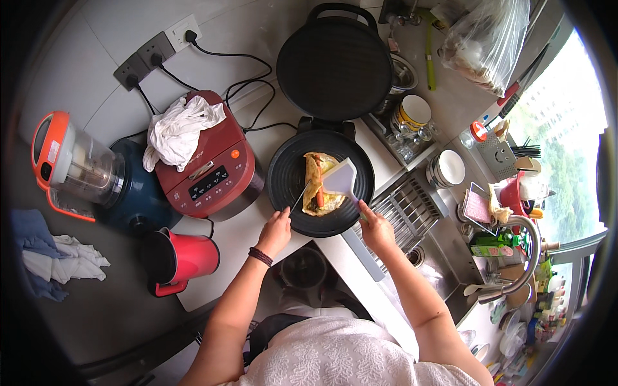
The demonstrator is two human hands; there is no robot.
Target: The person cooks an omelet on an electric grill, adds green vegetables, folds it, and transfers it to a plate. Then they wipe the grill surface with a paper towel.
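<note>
A round electric griddle (285,159) with ridged black plates lies before me, its lid (333,67) tipped fully back. On its lower plate rests a browned, partly folded pancake (313,193) with a sausage (319,189) along the fold. My left hand (276,233) grips a thin metal utensil (300,197) whose far end touches the pancake's left edge; its exact kind is unclear. In my right hand (375,229) is the handle of a pale spatula (340,177). The broad spatula blade lies over the pancake's right part, close beside the sausage, and hides some of it.
Left of the griddle stand a red multicooker (207,159) with a white cloth (181,128), a red kettle (193,255) and a blender (91,164). To the right are a dish rack (410,202), stacked bowls (446,169) and the sink faucet (533,251). Power cords (251,96) run behind.
</note>
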